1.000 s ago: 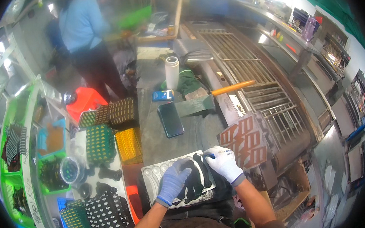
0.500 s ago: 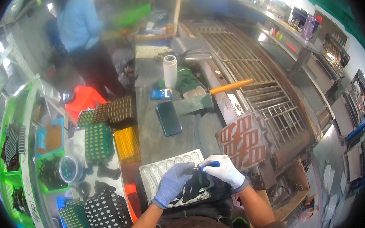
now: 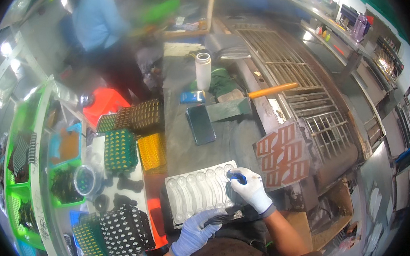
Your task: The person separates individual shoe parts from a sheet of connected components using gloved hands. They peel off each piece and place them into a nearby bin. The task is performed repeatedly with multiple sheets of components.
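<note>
A pale metal mould [image 3: 200,187] with a row of wavy, round-ended cavities lies in front of me. My left hand [image 3: 196,234], in a blue-grey glove, is closed on a black rubbery strip [image 3: 223,217] at the mould's near edge. In a white glove, my right hand [image 3: 251,191] is closed around a small blue-handled tool [image 3: 237,177] over the mould's right side. The tool's tip is hard to make out. Beneath the right hand, dark material covers the mould's right end.
Beyond the mould lie a phone [image 3: 200,124], a blue packet [image 3: 192,97], a white bottle [image 3: 203,72] and an orange-handled hammer [image 3: 272,90]. A red-brown patterned sheet [image 3: 283,156] sits right. Patterned grip stacks [image 3: 120,150] stand left. A person in blue [image 3: 98,26] stands farther back.
My hands have separated. The left has come nearer to me with the black strip, uncovering the mould's cavities. My right hand stays at the right side with the blue tool.
</note>
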### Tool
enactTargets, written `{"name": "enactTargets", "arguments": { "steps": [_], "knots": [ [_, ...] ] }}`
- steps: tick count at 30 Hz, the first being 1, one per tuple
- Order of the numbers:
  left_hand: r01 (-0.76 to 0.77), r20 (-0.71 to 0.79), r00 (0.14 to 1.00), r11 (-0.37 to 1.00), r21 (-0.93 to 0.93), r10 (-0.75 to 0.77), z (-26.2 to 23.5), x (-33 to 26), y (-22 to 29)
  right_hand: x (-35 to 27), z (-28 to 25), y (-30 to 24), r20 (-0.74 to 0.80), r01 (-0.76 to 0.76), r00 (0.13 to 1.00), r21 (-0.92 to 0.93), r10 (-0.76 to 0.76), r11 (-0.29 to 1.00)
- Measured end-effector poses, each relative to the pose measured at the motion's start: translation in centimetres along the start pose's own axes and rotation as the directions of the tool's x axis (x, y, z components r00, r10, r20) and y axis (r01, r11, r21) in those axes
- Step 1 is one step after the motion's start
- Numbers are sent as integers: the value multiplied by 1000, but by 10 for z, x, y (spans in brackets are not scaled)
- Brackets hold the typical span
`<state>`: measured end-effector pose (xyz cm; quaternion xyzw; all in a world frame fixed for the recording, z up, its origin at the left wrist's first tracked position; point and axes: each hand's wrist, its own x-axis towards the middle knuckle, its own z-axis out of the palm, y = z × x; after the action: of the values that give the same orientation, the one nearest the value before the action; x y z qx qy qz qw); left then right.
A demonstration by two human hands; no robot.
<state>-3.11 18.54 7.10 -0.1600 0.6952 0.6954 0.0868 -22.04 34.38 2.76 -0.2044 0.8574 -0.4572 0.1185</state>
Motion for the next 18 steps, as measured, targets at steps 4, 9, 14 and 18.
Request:
{"name": "enactTargets", "arguments": {
  "steps": [4,9,14,18],
  "knots": [
    [-223,-96,974,937,-268,204,-16,-15,32,1,2,7,-30,14,999,19,-13,1000],
    [-451,-287,846,890,66,450,-38,-7,58,5,-3,30,43,-88,996,564,77,821],
    [-431,-133,741,618,658,658,-25,22,8,2,-9,42,107,-186,983,612,152,769],
    [-446,-42,693,474,760,720,3,20,-60,1,-5,38,57,-144,989,629,140,764]
  ]
}}
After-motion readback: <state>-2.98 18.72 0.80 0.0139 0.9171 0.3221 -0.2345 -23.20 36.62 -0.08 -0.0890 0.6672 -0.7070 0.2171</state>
